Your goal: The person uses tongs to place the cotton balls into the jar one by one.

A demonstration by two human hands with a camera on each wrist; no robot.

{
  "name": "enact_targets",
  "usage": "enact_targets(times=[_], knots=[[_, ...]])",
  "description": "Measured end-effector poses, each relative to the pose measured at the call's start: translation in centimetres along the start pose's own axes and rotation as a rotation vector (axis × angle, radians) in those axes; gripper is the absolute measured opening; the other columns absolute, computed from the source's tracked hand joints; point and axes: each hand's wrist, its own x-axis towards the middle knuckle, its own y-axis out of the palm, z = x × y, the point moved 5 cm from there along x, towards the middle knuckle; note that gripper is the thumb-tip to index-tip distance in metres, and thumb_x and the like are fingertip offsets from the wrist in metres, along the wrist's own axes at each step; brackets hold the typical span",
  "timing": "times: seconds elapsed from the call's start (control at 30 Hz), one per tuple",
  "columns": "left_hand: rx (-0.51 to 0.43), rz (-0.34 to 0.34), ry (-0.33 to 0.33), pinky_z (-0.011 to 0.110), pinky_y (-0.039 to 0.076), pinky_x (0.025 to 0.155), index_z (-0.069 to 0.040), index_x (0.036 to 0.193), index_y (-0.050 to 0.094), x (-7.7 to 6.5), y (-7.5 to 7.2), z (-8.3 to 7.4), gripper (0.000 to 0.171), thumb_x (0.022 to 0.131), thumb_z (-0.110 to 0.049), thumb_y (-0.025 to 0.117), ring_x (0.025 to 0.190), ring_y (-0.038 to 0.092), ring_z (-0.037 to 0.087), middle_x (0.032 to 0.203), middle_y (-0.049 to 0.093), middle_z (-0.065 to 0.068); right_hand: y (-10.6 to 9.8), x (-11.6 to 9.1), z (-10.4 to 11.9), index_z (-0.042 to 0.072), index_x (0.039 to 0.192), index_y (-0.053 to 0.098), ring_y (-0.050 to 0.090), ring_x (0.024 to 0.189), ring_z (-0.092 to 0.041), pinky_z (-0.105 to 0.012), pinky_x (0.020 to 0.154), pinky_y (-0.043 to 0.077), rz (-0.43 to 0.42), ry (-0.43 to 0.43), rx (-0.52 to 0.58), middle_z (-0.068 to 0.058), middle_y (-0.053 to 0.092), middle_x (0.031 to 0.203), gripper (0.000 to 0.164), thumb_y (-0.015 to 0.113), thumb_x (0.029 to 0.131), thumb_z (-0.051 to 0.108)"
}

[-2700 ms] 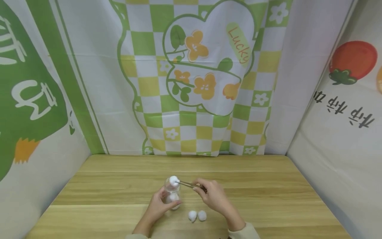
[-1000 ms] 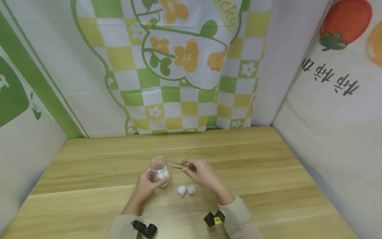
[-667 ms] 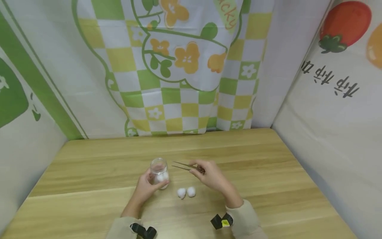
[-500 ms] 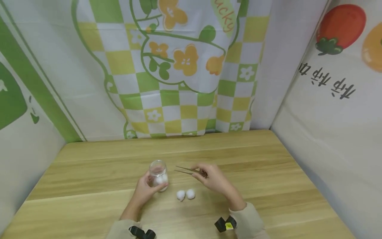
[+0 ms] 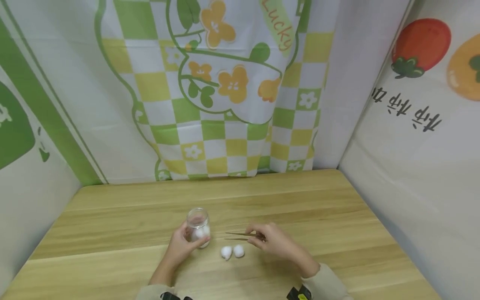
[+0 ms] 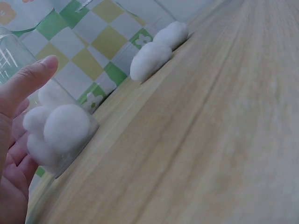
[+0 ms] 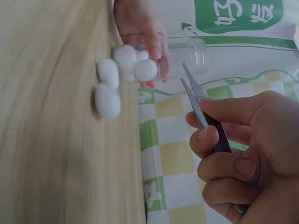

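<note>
My left hand (image 5: pixel 179 246) holds a clear glass jar (image 5: pixel 197 217) upright on the table, thumb in front and fingers behind. Its mouth is uncovered. Several white cotton balls (image 6: pixel 67 128) lie in its lower part. Pinched in my right hand (image 5: pixel 276 242) is a pair of metal tweezers (image 7: pixel 196 108), tips apart with nothing between them. The tweezer tips point left, toward the jar but clear of it. Just below them in the head view, one cotton ball (image 5: pixel 226 252) rests on the wood beside another cotton ball (image 5: pixel 238 251).
The wooden table (image 5: pixel 300 200) reaches back to a green-and-yellow checked curtain (image 5: pixel 232 146). Printed cloth walls stand at the left and right (image 5: pixel 405 175). Small black wrist devices sit by both sleeves (image 5: pixel 326 283).
The cotton ball the tweezers held at the jar's mouth has been let go. My right hand has drawn the tweezers right, then lowered them toward the two loose balls. My left hand keeps the jar.
</note>
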Motion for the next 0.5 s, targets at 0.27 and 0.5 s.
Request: enact_targets(times=[0.27, 0.5], knots=[[0.002, -0.019, -0.035, 0.02, 0.043, 0.099, -0.009, 0.126, 0.058, 0.1, -0.1, 0.2, 0.062, 0.07, -0.012, 0.084, 0.105, 0.055, -0.01, 0.128, 0.065, 0.011, 0.0, -0.7, -0.9, 0.004, 0.107, 0.067, 0.039, 0.057, 0.006, -0.012, 0.051, 0.039, 0.005, 0.013, -0.017, 0.0, 0.063, 0.07, 0.019, 0.062, 0.093, 0.016], [0.005, -0.016, -0.018, 0.037, 0.046, 0.104, -0.008, 0.127, 0.058, -0.1, 0.0, 0.1, 0.061, 0.071, -0.013, 0.084, 0.106, 0.057, -0.006, 0.128, 0.065, 0.014, -0.1, -1.3, -1.7, 0.005, 0.106, 0.068, 0.041, 0.06, 0.005, -0.013, 0.054, 0.041, 0.002, 0.05, -0.034, 0.0, 0.063, 0.072, 0.019, 0.062, 0.093, 0.017]])
